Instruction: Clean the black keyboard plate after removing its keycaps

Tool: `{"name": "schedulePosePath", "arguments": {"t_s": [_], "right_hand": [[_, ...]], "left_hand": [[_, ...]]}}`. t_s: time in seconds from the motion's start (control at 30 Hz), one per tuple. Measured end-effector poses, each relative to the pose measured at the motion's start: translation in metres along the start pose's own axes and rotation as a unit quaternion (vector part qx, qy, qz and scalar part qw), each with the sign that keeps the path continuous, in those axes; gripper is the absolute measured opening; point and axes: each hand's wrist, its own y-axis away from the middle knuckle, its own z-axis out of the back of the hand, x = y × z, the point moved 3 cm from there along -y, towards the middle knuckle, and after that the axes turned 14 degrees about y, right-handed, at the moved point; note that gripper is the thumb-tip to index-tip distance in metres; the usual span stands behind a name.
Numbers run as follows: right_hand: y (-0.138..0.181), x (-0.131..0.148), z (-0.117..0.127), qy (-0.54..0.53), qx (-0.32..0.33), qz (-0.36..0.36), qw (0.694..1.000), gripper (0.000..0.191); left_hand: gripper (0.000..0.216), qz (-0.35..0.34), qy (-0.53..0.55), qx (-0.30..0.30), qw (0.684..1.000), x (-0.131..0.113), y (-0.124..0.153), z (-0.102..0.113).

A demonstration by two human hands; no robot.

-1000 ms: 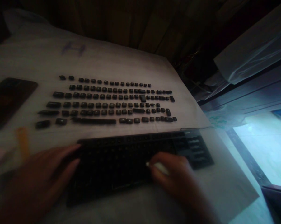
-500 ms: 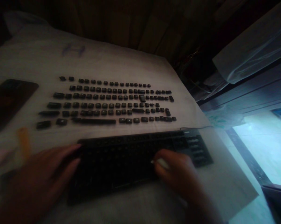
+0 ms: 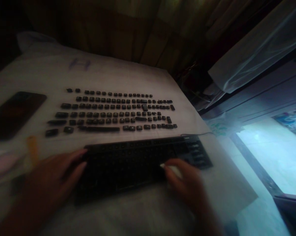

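Note:
A black keyboard (image 3: 128, 167) with its keycaps off lies tilted across the near part of the table. My left hand (image 3: 51, 177) holds its left end, with fingers and thumb at the edge. Over the right-hand part of the keyboard, my right hand (image 3: 184, 180) is closed around a slim white pen-like tool (image 3: 175, 171). The tool's pale tip points left at the key area; blur and dim light hide its exact kind. Beyond the keyboard, loose black keycaps (image 3: 109, 114) lie in several rows, with the long space bar (image 3: 102, 129) in the nearest row.
A dark phone (image 3: 17, 114) lies at the left. Near my left hand are an orange-yellow strip (image 3: 32, 149) and a blurred pinkish item (image 3: 2, 165). A cable (image 3: 197, 134) runs from the keyboard's back right. The white-covered table (image 3: 226, 183) ends at the right above a bright floor.
The view has shifted slightly, so the table contents appear a little lower and the right side farther left. Both hands keep their holds; the right hand stays over the same part of the keyboard.

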Motion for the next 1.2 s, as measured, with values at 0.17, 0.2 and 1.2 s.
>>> {"name": "schedulePosePath", "arguments": {"t_s": [0.17,0.2,1.2], "right_hand": [[-0.004,0.008,-0.001,0.004,-0.027,0.047,0.999,0.018],[-0.006,0.008,-0.001,0.004,-0.027,0.054,0.998,0.019],[-0.026,0.0,-0.012,0.082,0.052,0.126,0.987,0.015]], "left_hand": [[0.048,-0.021,-0.014,-0.019,1.0,-0.006,-0.006,0.004],[0.048,-0.023,-0.013,-0.023,0.999,-0.007,-0.006,0.005],[0.053,0.096,0.043,0.007,0.994,0.001,-0.007,0.004]]}}
